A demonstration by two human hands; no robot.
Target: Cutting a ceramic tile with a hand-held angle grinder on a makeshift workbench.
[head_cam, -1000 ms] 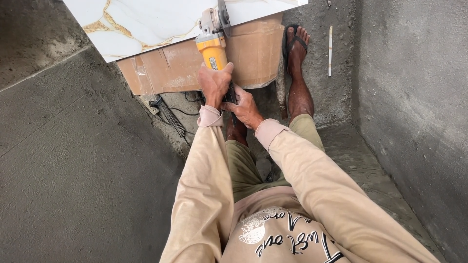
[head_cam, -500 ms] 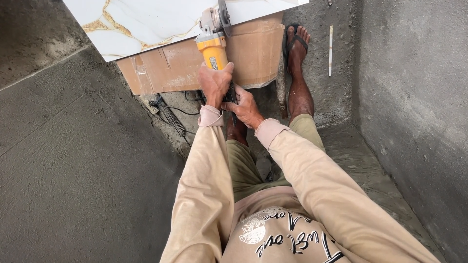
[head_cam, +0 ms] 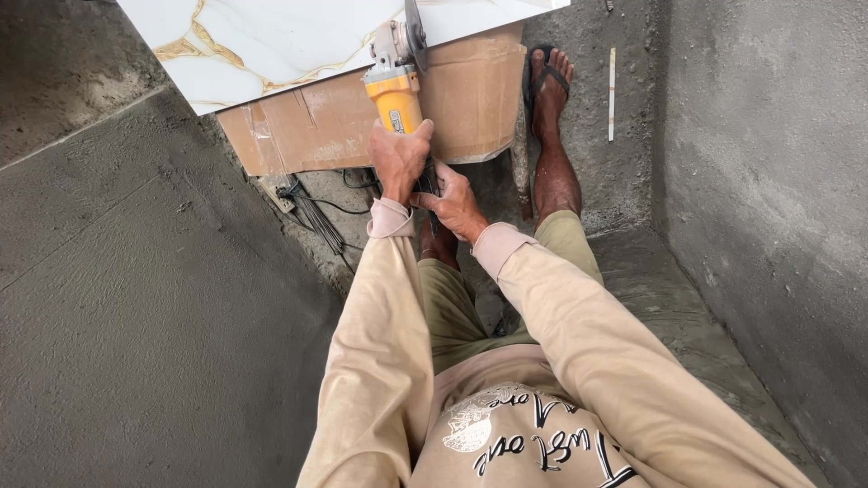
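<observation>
At the edge of the white marble-look tile (head_cam: 271,36), both hands' fingers were clamped on the yellow angle grinder (head_cam: 396,90), left hand (head_cam: 400,161) forward, right hand (head_cam: 457,203) behind, and its disc (head_cam: 417,36) stood at the tile's edge, no finished cut visible.

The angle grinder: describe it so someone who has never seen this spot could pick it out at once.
Start at the big white tile with gold veins lying across the brown cardboard box at the top of the view. The angle grinder sits at the tile's near edge, its disc upright against it, with the left hand around its body and the right hand behind. It is the only yellow thing here.
</observation>
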